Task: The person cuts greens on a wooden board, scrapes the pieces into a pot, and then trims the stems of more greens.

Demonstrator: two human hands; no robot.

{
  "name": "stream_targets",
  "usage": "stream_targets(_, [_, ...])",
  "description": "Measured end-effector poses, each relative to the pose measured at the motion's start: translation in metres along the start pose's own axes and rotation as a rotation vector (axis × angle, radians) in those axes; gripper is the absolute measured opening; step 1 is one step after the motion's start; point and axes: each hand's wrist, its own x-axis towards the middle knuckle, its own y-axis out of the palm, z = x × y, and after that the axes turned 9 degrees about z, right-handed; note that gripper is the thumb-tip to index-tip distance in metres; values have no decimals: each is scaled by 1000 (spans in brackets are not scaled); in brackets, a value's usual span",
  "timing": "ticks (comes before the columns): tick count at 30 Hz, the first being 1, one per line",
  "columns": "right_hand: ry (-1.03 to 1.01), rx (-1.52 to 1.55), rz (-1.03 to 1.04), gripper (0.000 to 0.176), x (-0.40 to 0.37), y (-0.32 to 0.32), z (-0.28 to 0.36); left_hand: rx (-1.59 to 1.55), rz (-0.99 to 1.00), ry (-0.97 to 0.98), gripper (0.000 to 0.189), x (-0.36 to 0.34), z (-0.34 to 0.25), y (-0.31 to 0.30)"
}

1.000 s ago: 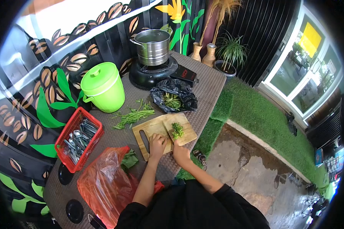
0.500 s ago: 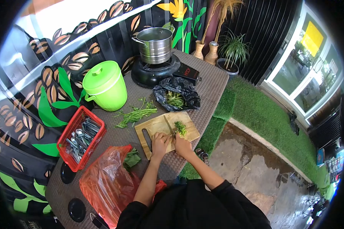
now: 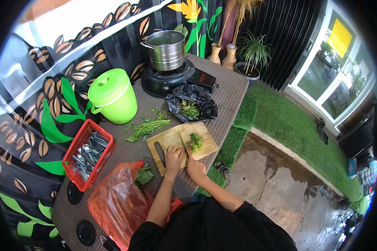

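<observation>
A wooden cutting board (image 3: 159,138) with a slot handle lies on the table. My left hand (image 3: 174,159) rests on it with the fingers bent and pressed together; whatever is under them is hidden. In my right hand (image 3: 196,170), closed at the board's near edge, is a knife (image 3: 185,142), its blade pointing away across the board. Chopped green herbs (image 3: 196,142) lie in a small heap to the right of the blade. Beyond the board, a bunch of leafy stems (image 3: 148,127) is spread on the table.
A black plastic bag (image 3: 205,109) holding greens sits behind the board. Farther back, a steel pot (image 3: 167,52) stands on a black stove (image 3: 159,83). Leftward are a lime-green lidded bucket (image 3: 113,98), a red cutlery basket (image 3: 100,161) and a red plastic bag (image 3: 117,196).
My right hand has drawn back slightly toward me with the knife, away from the chopped herbs. My left hand stays nearly in place on the board.
</observation>
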Motion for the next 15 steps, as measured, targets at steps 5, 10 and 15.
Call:
stream_targets(5, [-109,-35,34,42,10,-20,-2,-4,-6,-3,10,0,-3,-2])
stream_targets(10, [-17,-29,-2,24,-4,-7,4,4,5,-2,12,0,-2,-2])
stream_targets(15, [-132,-73,6,35,24,-18,-11,-78,58,-48,12,-3,-7,-7])
